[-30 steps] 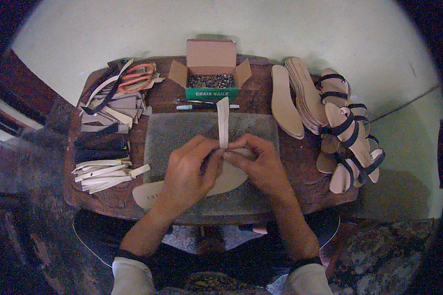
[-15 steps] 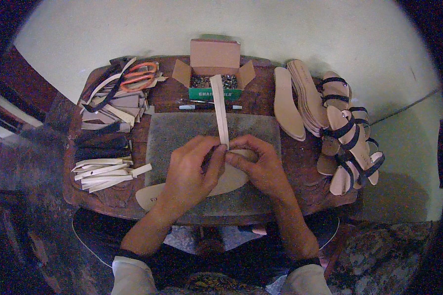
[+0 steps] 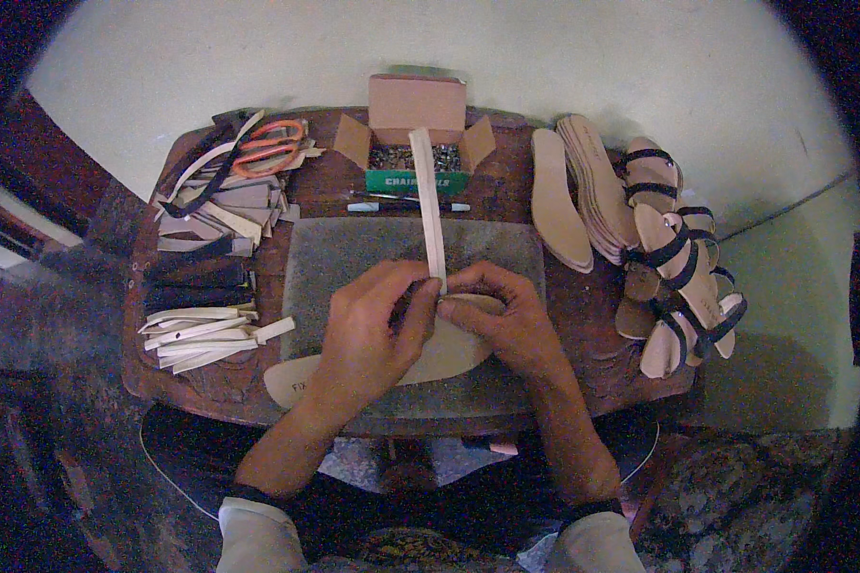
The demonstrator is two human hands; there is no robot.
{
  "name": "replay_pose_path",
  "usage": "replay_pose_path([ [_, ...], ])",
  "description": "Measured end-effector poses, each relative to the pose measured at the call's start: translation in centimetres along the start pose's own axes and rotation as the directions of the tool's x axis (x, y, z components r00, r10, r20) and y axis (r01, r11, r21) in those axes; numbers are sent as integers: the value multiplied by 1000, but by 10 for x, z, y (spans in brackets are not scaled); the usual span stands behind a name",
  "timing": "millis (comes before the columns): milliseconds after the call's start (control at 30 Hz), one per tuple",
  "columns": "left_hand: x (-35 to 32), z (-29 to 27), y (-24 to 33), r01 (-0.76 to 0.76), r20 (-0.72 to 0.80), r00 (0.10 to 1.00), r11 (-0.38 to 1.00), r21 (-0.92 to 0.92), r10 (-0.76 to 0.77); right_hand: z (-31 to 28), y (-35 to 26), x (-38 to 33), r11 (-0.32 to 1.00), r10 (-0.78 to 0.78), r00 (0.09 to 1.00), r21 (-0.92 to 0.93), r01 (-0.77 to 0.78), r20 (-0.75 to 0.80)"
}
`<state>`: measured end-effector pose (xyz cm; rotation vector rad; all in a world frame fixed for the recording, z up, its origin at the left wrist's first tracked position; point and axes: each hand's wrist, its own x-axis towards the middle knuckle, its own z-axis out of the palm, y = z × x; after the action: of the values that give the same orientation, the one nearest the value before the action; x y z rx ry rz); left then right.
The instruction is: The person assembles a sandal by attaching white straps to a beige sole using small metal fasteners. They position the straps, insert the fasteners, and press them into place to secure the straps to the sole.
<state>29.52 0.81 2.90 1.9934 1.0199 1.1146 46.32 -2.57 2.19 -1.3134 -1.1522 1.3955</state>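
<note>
A tan shoe sole (image 3: 449,351) lies across a grey pad (image 3: 354,253) on the small wooden table (image 3: 583,296). A long cream strap (image 3: 429,205) rises from the sole toward the far side. My left hand (image 3: 373,329) and my right hand (image 3: 502,310) meet over the sole's middle, both pinching the strap's lower end against the sole. Much of the sole is hidden under my hands.
An open cardboard box of small metal pieces (image 3: 418,153) stands at the back, two pens (image 3: 406,202) before it. Orange scissors (image 3: 268,148) and cut straps (image 3: 205,325) lie left. Stacked soles (image 3: 569,191) and finished black-strapped sandals (image 3: 674,258) lie right.
The strap has swung from leaning slightly right to pointing further up toward the box. My hands stayed over the sole, fingers shifting slightly.
</note>
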Motion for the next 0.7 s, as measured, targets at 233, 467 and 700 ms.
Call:
replay_pose_path([
  [233, 0, -1, -2, -73, 53, 996, 997, 14, 72, -2, 9, 3, 990, -91, 996, -112, 89, -8],
  [467, -2, -1, -1, -44, 40, 998, 999, -5, 44, -3, 15, 4, 976, -155, 988, -153, 157, 25],
  [700, 0, 2, -4, 43, 10, 999, 999, 3, -43, 9, 7, 1, 970, -150, 979, -214, 118, -138],
])
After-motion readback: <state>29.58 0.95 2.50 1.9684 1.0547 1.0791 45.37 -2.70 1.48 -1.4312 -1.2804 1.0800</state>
